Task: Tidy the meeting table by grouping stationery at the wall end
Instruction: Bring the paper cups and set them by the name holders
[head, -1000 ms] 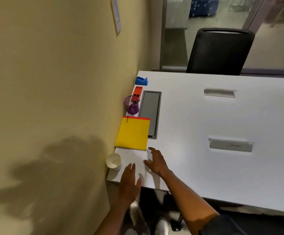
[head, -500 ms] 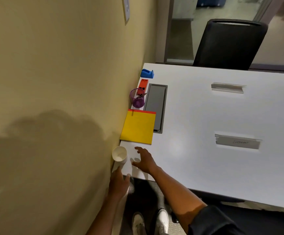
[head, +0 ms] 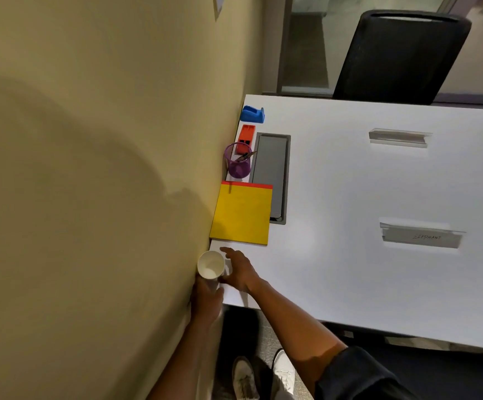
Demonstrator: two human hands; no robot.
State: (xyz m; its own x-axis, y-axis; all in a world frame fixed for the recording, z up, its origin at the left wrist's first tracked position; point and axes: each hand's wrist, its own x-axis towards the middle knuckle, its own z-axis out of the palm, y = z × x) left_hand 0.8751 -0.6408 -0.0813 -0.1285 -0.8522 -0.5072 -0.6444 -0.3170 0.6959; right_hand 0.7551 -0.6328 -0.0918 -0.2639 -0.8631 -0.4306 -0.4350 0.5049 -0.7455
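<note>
The left hand (head: 205, 301) has its grip wrapped around the lower part of the white cup (head: 211, 267), at the near corner of the surface (head: 335, 197) against the wall (head: 90, 168). The right hand (head: 239, 269) lies beside the cup, grip released, fingers spread flat on white paper (head: 220, 251) at that corner; its thumb side is close to the cup, but contact cannot be told.

Against the earlier frames: a second ago the left hand lay flat on the paper, clear of the cup; half a second ago it was below the cup at the surface edge; now it encloses the cup's base. The right hand has shifted toward the wall, nearer the cup. The other items have not changed places.

Along the wall edge, from near to far: a yellow pad (head: 241, 215) with a red top strip, just beyond the paper; a purple mesh pot (head: 238, 161) holding a dark item too small to identify; an orange item (head: 246, 135) partly hidden behind the pot; a blue tape dispenser (head: 252, 114). A grey hatch (head: 272, 174) lies beside these, its near corner covered by the pad.

The left hand's fingers are hidden behind the cup. The paper's outline is hard to separate from the white surface. Whether the cup rests on the surface or is lifted cannot be told.
</note>
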